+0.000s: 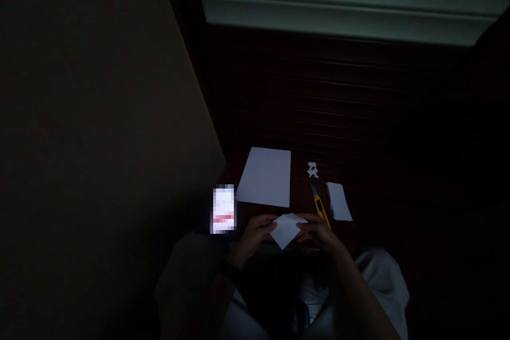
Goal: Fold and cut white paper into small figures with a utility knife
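Note:
Between my two hands is a folded piece of white paper point(286, 229), diamond-shaped, with one corner pointing toward me. My left hand point(255, 231) pinches its left corner, thumb on top and fingers beneath. On the opposite side my right hand point(317, 231) grips the right corner in the same manner. The paper is held just over the near edge of a dark table. A yellow box cutter point(321, 210) with its blade out lies right beyond my right hand. Past my left hand rests a larger blank white sheet point(266, 176).
Small torn paper scraps point(313, 170) lie toward the table's back. A stack of white paper slips point(339, 202) sits at the right, with a dark thin item along its left side. A bright, blurred-out screen point(223, 209) glows at the left. A wall point(119, 117) rises on the left; the light is dim.

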`<action>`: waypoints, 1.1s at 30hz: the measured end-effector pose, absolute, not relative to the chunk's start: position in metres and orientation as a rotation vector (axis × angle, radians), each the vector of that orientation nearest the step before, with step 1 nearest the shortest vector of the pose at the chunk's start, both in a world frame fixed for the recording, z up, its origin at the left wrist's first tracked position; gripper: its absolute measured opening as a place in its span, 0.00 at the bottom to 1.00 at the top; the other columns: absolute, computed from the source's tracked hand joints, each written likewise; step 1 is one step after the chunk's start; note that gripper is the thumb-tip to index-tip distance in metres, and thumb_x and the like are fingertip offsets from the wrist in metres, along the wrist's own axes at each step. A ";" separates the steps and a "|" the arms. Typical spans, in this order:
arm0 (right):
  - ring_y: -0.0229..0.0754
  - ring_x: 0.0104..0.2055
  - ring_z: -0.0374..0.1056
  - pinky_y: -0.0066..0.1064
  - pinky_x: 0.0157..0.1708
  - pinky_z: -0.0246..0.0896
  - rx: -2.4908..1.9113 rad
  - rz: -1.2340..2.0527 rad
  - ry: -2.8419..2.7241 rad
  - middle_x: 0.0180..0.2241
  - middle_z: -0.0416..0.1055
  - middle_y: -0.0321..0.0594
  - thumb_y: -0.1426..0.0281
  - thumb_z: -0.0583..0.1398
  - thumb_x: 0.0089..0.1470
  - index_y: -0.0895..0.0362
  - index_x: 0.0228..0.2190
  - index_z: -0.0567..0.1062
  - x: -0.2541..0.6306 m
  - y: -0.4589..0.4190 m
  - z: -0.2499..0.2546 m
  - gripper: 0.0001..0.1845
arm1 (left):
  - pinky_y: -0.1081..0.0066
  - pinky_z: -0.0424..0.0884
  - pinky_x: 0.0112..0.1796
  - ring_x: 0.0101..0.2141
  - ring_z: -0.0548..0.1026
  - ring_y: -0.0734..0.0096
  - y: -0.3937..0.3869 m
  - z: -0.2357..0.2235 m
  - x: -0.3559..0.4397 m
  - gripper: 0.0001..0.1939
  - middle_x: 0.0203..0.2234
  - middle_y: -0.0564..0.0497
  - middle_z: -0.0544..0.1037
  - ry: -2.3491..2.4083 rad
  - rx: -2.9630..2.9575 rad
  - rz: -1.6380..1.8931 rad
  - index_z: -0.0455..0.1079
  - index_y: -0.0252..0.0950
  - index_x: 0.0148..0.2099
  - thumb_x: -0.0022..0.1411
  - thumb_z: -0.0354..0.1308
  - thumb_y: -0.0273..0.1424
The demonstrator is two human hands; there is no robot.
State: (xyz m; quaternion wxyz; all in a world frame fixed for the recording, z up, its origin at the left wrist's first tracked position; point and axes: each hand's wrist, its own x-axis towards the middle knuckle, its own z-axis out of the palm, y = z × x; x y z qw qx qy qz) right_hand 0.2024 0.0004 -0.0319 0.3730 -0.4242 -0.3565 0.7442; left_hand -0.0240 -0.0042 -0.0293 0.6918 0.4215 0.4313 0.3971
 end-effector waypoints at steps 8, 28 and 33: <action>0.44 0.30 0.72 0.33 0.27 0.68 -1.117 1.880 -1.118 0.33 0.75 0.43 0.64 0.66 0.39 0.59 0.41 0.74 0.195 -0.002 -0.029 0.25 | 0.71 0.68 0.30 0.33 0.74 0.62 -0.002 -0.019 -0.023 0.18 0.33 0.45 0.77 0.957 1.173 0.757 0.72 0.31 0.41 0.49 0.62 0.37; 0.42 0.27 0.72 0.31 0.27 0.68 -1.073 1.917 -1.023 0.27 0.76 0.45 0.65 0.65 0.43 0.62 0.43 0.74 0.200 -0.002 -0.030 0.24 | 0.65 0.70 0.29 0.33 0.74 0.59 0.002 -0.041 -0.025 0.22 0.35 0.42 0.76 0.936 0.886 0.834 0.70 0.31 0.46 0.49 0.62 0.36; 0.46 0.30 0.73 0.34 0.29 0.68 -1.014 1.999 -1.012 0.30 0.76 0.49 0.65 0.62 0.47 0.63 0.42 0.74 0.200 -0.001 -0.026 0.20 | 0.65 0.70 0.32 0.33 0.74 0.61 0.000 -0.035 -0.026 0.19 0.34 0.43 0.76 0.875 0.852 0.867 0.71 0.31 0.44 0.51 0.61 0.35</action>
